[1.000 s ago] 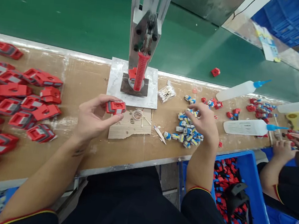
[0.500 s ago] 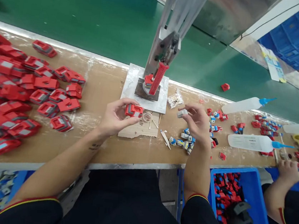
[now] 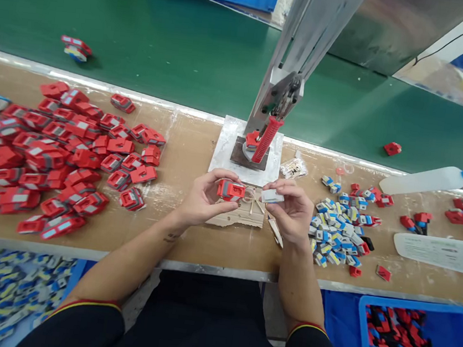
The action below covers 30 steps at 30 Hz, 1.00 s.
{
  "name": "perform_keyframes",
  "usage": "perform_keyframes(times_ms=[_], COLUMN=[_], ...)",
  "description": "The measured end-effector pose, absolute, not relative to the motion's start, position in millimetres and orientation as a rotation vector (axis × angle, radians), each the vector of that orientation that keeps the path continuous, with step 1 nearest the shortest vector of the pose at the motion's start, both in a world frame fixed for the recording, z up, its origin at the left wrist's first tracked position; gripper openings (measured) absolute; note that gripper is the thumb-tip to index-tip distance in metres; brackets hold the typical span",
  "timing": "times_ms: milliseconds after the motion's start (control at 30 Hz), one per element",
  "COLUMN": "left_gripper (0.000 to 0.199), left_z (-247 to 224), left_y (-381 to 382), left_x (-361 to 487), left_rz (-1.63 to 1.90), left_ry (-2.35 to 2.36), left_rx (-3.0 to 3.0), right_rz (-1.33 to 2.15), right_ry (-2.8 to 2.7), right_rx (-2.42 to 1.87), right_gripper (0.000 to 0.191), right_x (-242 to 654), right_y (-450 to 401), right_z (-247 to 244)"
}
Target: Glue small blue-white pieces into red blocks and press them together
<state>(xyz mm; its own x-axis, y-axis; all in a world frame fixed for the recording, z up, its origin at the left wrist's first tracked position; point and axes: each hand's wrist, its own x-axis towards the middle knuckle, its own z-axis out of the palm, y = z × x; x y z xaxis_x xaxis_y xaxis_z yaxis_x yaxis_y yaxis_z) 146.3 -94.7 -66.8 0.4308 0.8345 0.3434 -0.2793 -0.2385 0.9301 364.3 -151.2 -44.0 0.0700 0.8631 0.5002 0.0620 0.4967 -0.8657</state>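
Observation:
My left hand point(image 3: 202, 201) grips a red and grey toy vehicle body point(image 3: 230, 190) between thumb and fingers, its hollow side facing right. Close beside it, a small white plastic piece point(image 3: 272, 196) is pinched in my right hand point(image 3: 294, 211). A narrow gap separates the two parts. Beneath them lies a torn cardboard piece point(image 3: 237, 217) with cotton swabs on it. Just behind my hands stands a lever press with a red handle point(image 3: 267, 140); another red part point(image 3: 252, 140) sits under it.
Many red vehicle bodies point(image 3: 78, 156) are heaped at left. Small blue-and-white pieces point(image 3: 336, 230) lie to the right, near white bottles point(image 3: 435, 249). Blue bins point(image 3: 412, 306) flank me below the table edge. A green conveyor belt point(image 3: 165, 54) runs behind, carrying a few parts.
My right hand has brought the white piece left, nearer the red body. The view has shifted left, and the co-worker's hands at right are out of view.

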Motion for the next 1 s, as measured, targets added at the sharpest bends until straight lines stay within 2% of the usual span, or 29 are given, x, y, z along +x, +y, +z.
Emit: perform_keyframes(times_ms=[100, 233, 367, 567, 700, 800, 900, 1000], left_gripper=[0.046, 0.041, 0.038, 0.040, 0.047, 0.052, 0.069, 0.082], left_z=[-68.6, -68.1, -67.4, -68.2, -69.9, -71.9, -73.7, -74.9], left_y=[-95.2, -94.9, -94.7, -95.3, -100.2, -106.6, -113.3, -118.4], left_x=[146.3, 147.4, 149.5, 149.0, 145.9, 146.3, 149.3, 152.8], left_rz=[1.137, 1.149, 1.169, 1.180, 1.168, 1.168, 1.156, 1.123], left_ry=[0.501, 0.447, 0.472, 0.481, 0.593, 0.664, 0.558, 0.539], left_rx=[1.424, 1.435, 1.502, 1.579, 1.692, 1.722, 1.638, 1.548], right_rz=[0.647, 0.482, 0.275, 0.212, 0.116, 0.066, -0.019, -0.074], right_ry=[-1.390, -1.508, -1.637, -1.745, -1.776, -1.763, -1.762, -1.833], right_rx=[-0.917, -0.922, -0.992, -0.984, -0.972, -0.930, -0.914, -0.903], right_gripper=[0.036, 0.032, 0.036, 0.032, 0.029, 0.035, 0.042, 0.041], right_x=[357.8, 349.9, 343.9, 341.3, 342.3, 341.9, 339.6, 335.8], right_y=[-154.6, -156.3, -157.8, -157.2, -155.3, -154.5, -155.5, -157.6], right_z=[-44.0, -43.8, -42.4, -40.4, -39.2, -41.2, -45.6, -48.6])
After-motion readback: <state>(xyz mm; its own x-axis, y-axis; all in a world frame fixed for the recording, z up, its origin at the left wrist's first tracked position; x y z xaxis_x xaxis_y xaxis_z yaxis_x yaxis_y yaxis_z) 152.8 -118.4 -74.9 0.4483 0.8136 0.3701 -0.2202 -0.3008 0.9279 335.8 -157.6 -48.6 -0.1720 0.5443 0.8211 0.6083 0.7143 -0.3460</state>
